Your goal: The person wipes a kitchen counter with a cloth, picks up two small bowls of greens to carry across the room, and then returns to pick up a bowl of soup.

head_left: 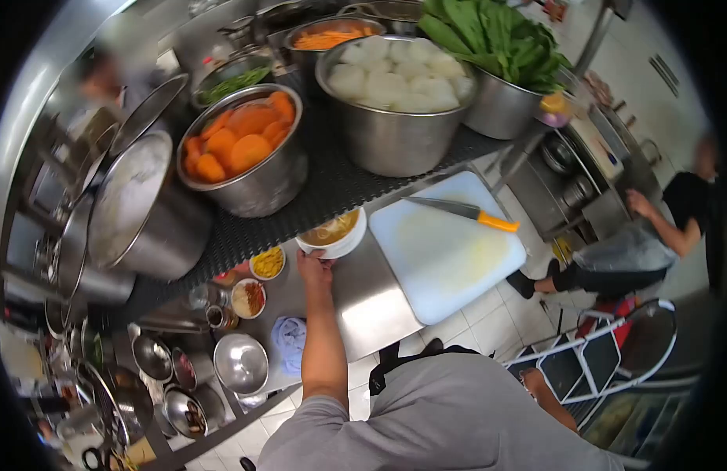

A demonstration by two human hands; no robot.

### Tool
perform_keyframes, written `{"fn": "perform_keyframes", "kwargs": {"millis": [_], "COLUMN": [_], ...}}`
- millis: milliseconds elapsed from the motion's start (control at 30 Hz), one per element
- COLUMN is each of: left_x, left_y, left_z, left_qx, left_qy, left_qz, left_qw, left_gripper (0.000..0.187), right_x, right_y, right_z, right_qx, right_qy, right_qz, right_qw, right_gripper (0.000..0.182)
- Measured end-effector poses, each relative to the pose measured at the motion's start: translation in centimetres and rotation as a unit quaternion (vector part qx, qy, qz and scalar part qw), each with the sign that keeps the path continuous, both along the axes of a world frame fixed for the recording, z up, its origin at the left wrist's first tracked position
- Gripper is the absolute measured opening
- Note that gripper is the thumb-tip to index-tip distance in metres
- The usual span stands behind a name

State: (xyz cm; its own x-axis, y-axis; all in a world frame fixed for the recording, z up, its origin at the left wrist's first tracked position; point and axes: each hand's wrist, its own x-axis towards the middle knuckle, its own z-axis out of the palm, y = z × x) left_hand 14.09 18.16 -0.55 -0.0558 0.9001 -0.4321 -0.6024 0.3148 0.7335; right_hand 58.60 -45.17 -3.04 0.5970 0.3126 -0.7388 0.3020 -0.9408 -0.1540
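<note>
My left hand (314,267) reaches over the steel counter and grips the near side of a white bowl (341,246), its fingers closed at the rim. Brownish soup with what look like pale noodles fills the bowl, partly hidden by the shelf above. Just right of it lies a white cutting board (450,255), bearing a knife (465,210) with a yellow handle. My right hand (530,380) hangs low at my side, close to a folding step ladder (599,361); its fingers are too hidden to read.
Overhead, a black shelf (332,188) carries pots of carrots (242,140), peeled white vegetables (399,74) and leafy greens (497,39). Small bowls of yellow bits (267,263) and seasonings (248,298), a steel bowl (241,363) and a cloth (289,344) sit left. Another person (638,235) is at right.
</note>
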Motion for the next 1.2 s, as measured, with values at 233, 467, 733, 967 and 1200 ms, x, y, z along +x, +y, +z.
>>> {"fn": "perform_keyframes", "kwargs": {"millis": [233, 467, 733, 967, 1200], "left_x": [-2.2, -5.3, -4.4, -4.1, -4.8], "left_y": [-11.4, -24.7, -39.5, -50.0, -57.9], "left_z": [3.5, 7.0, 11.7, 13.3, 13.8], "left_qx": [0.016, 0.018, 0.009, 0.012, -0.027], "left_qy": [-0.034, 0.032, 0.036, 0.039, 0.078], "left_qz": [0.098, 0.164, 0.291, 0.385, 0.483], "left_qw": [0.994, 0.986, 0.956, 0.922, 0.872], "left_gripper": [0.059, 0.062, 0.049, 0.047, 0.046], "right_x": [4.7, 12.0, 17.9, -9.9, -42.6], "right_y": [10.7, 20.9, 36.0, 41.4, 42.1], "right_z": [-1.6, 8.3, 18.1, 17.5, 12.4], "right_qx": [0.068, 0.130, 0.236, 0.423, 0.412], "right_qy": [0.171, 0.181, -0.252, 0.039, 0.143], "right_qz": [-0.042, 0.120, 0.236, 0.518, 0.728], "right_qw": [0.982, 0.968, 0.908, 0.742, 0.530], "right_gripper": [0.022, 0.025, 0.071, 0.057, 0.066]}}
